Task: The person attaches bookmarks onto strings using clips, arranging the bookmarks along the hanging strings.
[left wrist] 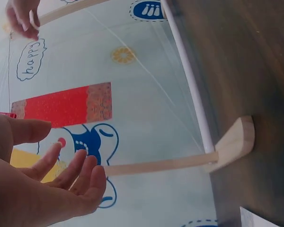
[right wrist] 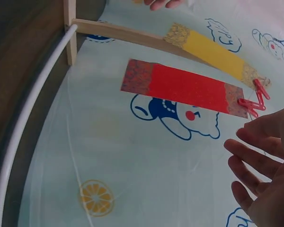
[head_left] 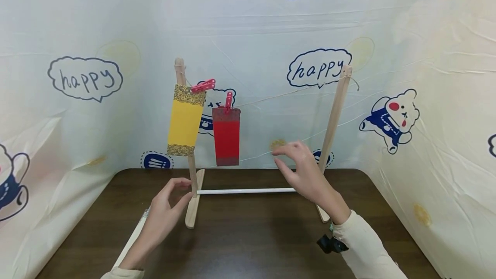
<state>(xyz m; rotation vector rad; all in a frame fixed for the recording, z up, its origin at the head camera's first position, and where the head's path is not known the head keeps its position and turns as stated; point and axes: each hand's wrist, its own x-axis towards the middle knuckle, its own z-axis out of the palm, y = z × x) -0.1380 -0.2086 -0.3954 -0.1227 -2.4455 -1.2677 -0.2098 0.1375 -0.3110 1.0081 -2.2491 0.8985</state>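
My left hand (head_left: 166,210) hovers at the foot of the left wooden post (head_left: 191,169), its fingers loosely curved with nothing between them. My right hand (head_left: 304,173), thumb and fingers apart, hangs in the air in front of the right post (head_left: 334,119) and holds nothing. Between the post tops runs a thin string (head_left: 279,95). A yellow strip of paper (head_left: 185,119) with patterned ends hangs by the left post under a red clothespin (head_left: 203,85). Beside it a red strip of paper (head_left: 227,139) hangs from a second red clothespin (head_left: 228,100).
A white rod (head_left: 248,191) joins the posts low down, and each post stands on a flat wooden foot (head_left: 191,214). Beside my left forearm lies a white strip (head_left: 133,237) on the dark table (head_left: 248,244). A printed sheet (head_left: 248,20) hangs behind and at the sides.
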